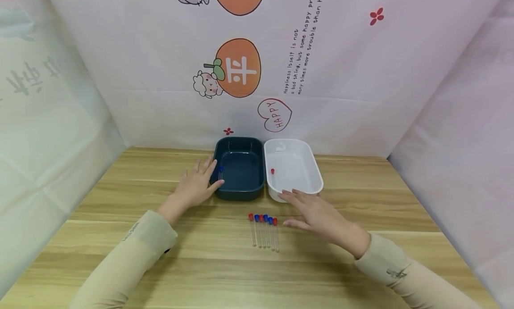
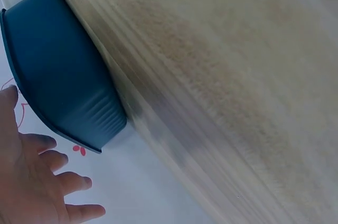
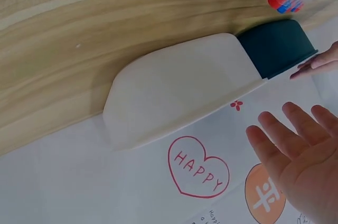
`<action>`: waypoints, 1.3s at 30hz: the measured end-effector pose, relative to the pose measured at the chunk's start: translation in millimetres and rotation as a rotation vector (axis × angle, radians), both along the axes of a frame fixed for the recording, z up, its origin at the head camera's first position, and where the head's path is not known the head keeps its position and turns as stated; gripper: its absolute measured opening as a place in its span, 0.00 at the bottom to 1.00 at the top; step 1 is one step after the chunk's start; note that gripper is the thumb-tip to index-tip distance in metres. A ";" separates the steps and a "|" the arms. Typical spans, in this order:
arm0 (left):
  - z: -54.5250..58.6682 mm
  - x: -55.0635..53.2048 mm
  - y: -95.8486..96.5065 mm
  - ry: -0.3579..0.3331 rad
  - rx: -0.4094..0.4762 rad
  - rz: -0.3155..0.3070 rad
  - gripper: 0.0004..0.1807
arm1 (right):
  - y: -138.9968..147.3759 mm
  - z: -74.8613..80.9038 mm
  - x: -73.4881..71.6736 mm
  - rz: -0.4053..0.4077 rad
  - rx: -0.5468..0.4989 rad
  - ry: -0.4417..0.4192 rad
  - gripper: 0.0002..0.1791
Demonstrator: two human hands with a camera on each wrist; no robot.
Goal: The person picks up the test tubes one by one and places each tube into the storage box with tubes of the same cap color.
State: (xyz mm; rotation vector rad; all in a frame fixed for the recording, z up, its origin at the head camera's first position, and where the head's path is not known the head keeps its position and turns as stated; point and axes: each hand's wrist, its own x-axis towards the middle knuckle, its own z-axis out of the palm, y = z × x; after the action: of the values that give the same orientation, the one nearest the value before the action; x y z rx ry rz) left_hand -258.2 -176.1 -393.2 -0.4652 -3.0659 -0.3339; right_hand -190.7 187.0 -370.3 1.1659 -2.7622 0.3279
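Note:
My left hand (image 1: pixel 195 184), fingers spread, is at the left rim of the dark teal tray (image 1: pixel 239 194). Inside that tray, close to my left thumb, lies a tube with a blue cap (image 1: pixel 221 169). Over the near edge of the white tray (image 1: pixel 315 171) reaches my right hand (image 1: pixel 317 213), its fingers extended and holding nothing. A red cap (image 1: pixel 272 171) shows in the white tray near its left wall. On the table, left of my right thumb, several clear test tubes (image 1: pixel 264 235) lie side by side, some capped red, some blue.
The two trays stand side by side on the wooden table (image 1: pixel 201 264), against a printed white cloth (image 1: pixel 160 77) at the back. Cloth walls also rise on the left and right. In the right wrist view the tubes' caps (image 3: pixel 285 2) appear at the upper right.

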 end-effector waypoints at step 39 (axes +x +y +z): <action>-6.1 0.4 0.8 -0.107 0.006 0.020 0.57 | -10.6 -31.7 -5.4 0.023 0.094 -0.235 0.50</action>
State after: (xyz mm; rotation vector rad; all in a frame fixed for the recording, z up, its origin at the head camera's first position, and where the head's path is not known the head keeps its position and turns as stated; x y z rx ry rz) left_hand -257.8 -175.3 -399.2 -0.4300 -3.1693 -0.3793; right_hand -196.1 176.4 -402.1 1.2560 -2.9974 0.3629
